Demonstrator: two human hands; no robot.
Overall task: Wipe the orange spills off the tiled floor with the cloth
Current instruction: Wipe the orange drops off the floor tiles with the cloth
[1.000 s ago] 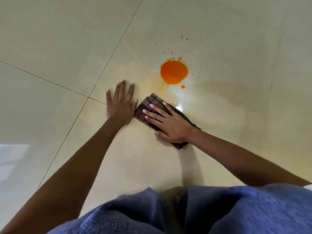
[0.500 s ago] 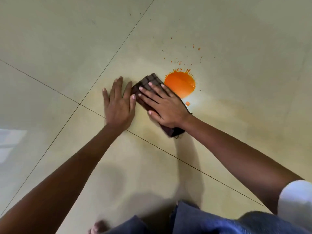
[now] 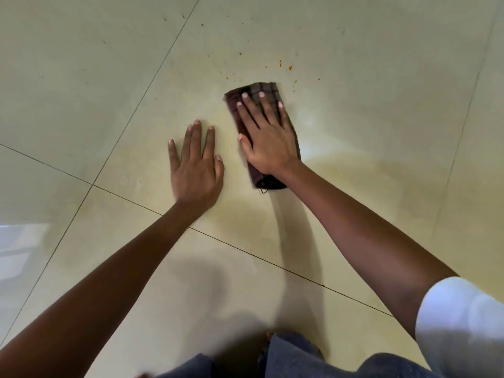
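Observation:
A folded dark checked cloth (image 3: 266,90) lies flat on the cream tiled floor (image 3: 381,132). My right hand (image 3: 266,135) presses down on it, fingers spread over its top. My left hand (image 3: 195,167) rests flat on the tile just left of the cloth, fingers apart, holding nothing. The big orange puddle is not visible; the cloth covers the spot where it was. Small orange specks (image 3: 289,67) dot the floor beyond the cloth. A pale yellowish smear (image 3: 354,170) spreads over the tile to the right of my right wrist.
Dark grout lines (image 3: 152,80) cross the floor, meeting left of my left hand. My knees in blue fabric (image 3: 294,358) are at the bottom edge. A bright reflection (image 3: 19,249) lies on the tile at the far left.
My right hand has pushed the cloth forward and to the right over the orange puddle, which no longer shows. My left hand stayed planted flat on the floor.

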